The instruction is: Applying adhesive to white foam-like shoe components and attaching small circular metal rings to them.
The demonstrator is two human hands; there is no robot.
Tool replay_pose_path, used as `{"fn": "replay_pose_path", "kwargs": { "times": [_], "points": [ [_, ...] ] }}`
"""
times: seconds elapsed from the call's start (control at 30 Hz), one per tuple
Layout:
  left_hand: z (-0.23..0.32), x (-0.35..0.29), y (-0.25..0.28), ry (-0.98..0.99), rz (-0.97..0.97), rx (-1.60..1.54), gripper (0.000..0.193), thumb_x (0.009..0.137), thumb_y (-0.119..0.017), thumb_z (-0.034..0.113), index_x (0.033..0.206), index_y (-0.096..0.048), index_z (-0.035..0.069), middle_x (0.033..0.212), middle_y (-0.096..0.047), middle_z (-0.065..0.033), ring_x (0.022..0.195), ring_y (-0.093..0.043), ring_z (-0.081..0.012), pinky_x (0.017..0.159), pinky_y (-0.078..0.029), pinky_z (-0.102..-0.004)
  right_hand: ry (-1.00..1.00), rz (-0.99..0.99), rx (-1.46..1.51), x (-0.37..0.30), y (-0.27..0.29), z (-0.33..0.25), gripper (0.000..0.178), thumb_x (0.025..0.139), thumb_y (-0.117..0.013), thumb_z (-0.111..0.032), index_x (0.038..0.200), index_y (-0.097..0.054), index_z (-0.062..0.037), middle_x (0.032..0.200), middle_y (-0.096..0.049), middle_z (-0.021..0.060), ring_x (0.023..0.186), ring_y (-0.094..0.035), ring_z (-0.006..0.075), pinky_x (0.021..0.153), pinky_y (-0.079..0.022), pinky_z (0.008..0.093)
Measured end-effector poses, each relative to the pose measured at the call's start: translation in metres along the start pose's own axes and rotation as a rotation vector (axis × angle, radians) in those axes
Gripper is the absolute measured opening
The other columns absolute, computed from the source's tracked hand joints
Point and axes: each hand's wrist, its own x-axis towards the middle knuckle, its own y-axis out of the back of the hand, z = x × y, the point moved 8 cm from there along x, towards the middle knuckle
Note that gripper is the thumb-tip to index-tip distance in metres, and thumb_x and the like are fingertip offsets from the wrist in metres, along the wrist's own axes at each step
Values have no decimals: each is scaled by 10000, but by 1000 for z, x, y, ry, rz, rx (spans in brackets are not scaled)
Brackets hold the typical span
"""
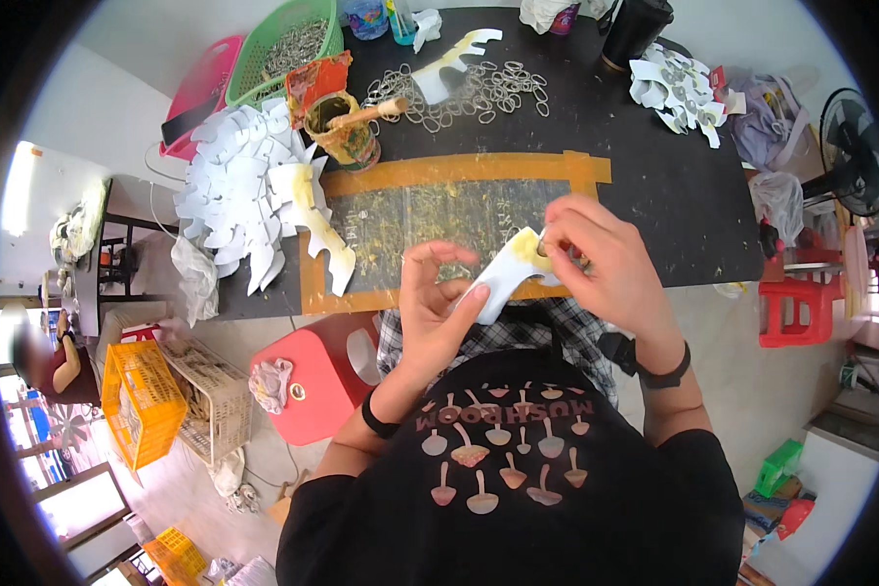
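Black worktable, matte and smeared with dried yellow glue, pushed against a pale wall above a light tiled floor. Taped at its centre with broad tan strips, a clear plastic sheet, scuffed and speckled with glue. Pinched over the table's near edge, a curved white cut-out piece, stiff and smooth, daubed yellow at its upper end. Left hand gripping the piece's lower end between thumb and fingers; right hand closed on the glued upper end, fingertips pressed together there. Black bands on both wrists.

Heaped at the table's left end, a pile of matching white cut-outs, edges overlapping like scales, several streaked yellow. Beside it, a glue-crusted tin with a wooden stick standing in it. Scattered behind the sheet, loose metal rings, thin and oval. Near the far right corner, a smaller cluster of white pieces already bearing rings. At the back left, a green mesh basket filled with more rings, next to a pink basket.

On the floor: red plastic stool by the left knee, orange crate, second red stool, standing fan at right.
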Motion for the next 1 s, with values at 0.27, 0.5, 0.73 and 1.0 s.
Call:
{"fn": "replay_pose_path", "kwargs": {
  "times": [0.27, 0.5, 0.73, 1.0],
  "points": [
    [-26, -11, 30, -166, 139, 880, 436, 757, -737, 55, 1126, -510, 5, 1002, -594, -136, 934, -603, -279, 799, -476, -374, 169, -229, -363, -3, -94, 58, 73, 752, -603, -38, 824, -593, -50, 890, -518, 58, 875, -537, 259, 735, -430, 377],
    [-34, 37, -7, -457, -198, 1078, 440, 712, -767, 89, 1097, -556, 67, 1128, -624, -53, 1155, -532, -316, 1111, -236, -533, 145, -134, -161, -12, -93, 73, 31, 785, -624, -89, 798, -602, -72, 838, -518, 42, 832, -498, 244, 717, -379, 370],
    [-44, 49, -6, -376, -223, 1119, 410, 722, -756, 101, 1091, -579, 124, 1061, -652, 21, 1221, -490, -291, 1099, -109, -667, 214, -17, -127, -25, -84, 64, 61, 763, -647, -81, 784, -600, -48, 777, -508, 64, 754, -495, 253, 679, -376, 366],
    [-41, 43, -10, -474, -291, 1166, 79, 733, -742, 99, 791, -698, 130, 1037, -659, 38, 1211, -484, -288, 1100, -93, -668, 162, 69, -35, -35, -65, 63, 139, 745, -660, -49, 880, -634, -31, 874, -567, 81, 793, -546, 264, 695, -411, 363]
  ]
}}
